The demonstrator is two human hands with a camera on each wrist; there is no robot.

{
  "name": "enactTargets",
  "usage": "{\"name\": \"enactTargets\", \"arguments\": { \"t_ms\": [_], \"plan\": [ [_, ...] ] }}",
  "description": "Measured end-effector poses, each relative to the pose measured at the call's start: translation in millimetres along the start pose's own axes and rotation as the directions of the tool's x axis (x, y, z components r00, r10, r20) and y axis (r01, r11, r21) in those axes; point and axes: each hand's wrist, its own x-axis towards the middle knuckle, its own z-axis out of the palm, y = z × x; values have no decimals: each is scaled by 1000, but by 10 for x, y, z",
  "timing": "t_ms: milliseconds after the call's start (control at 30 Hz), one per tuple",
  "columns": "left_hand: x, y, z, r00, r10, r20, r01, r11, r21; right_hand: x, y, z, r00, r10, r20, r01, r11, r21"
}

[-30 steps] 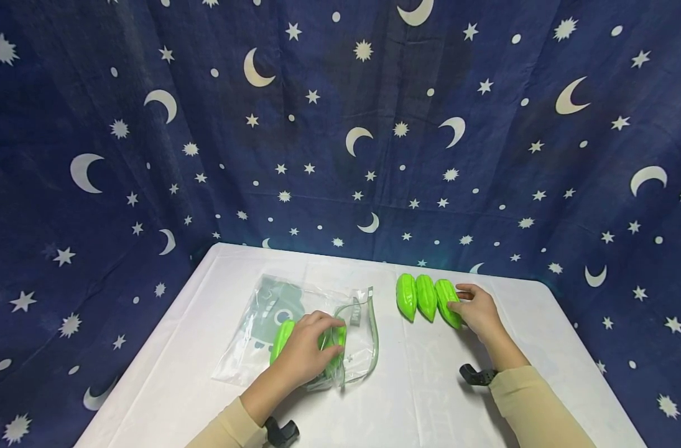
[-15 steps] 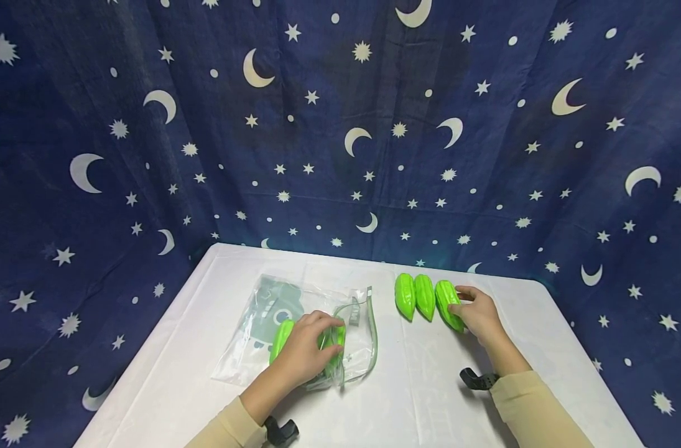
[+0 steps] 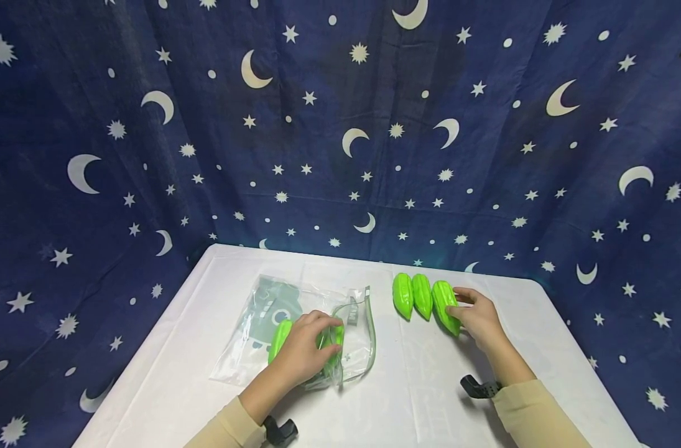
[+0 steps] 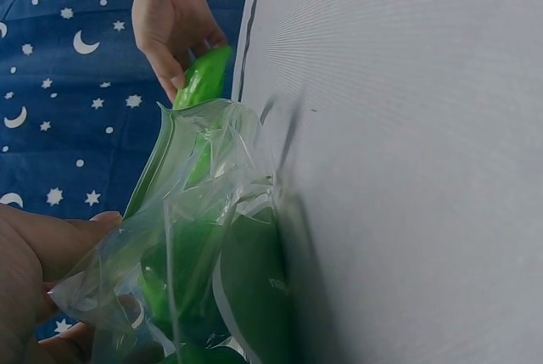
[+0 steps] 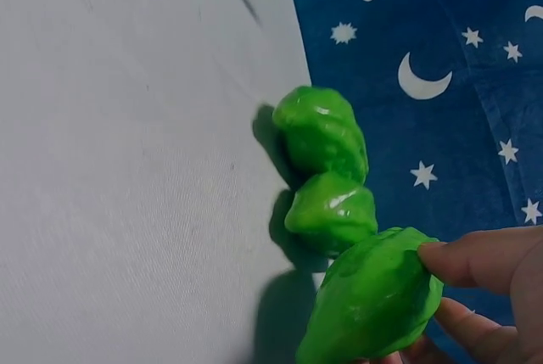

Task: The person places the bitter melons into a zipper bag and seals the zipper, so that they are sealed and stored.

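My left hand (image 3: 306, 348) grips the open end of a clear plastic zip bag (image 3: 236, 351) with a grey-green monster print and green edging. Inside the bag lie green ribbed toy vegetables (image 4: 178, 275), partly hidden by the hand and the print. At the table's far right, my right hand (image 3: 477, 314) holds a bright green ribbed toy vegetable (image 5: 373, 296) with a pointed tip, thumb on one side and fingers on the other. To its left, two matching green vegetables (image 3: 403, 297) lie side by side on the table.
A white cloth covers the table (image 3: 385, 404). Behind and beside it hangs a dark blue curtain (image 3: 318, 143) printed with moons and stars. Each wrist wears a black camera mount (image 3: 479, 387).
The right hand has drawn its green toy vegetable slightly toward me and away from the other two, opening a small gap. The left hand stays on the bag.
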Motion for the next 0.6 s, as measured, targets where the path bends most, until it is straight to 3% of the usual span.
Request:
{"name": "enactTargets", "arguments": {
  "t_ms": [600],
  "plan": [
    [-7,9,13,1000,10,-19,-10,1000,5,-269,-127,81,997,-36,62,31,995,91]
  ]
}}
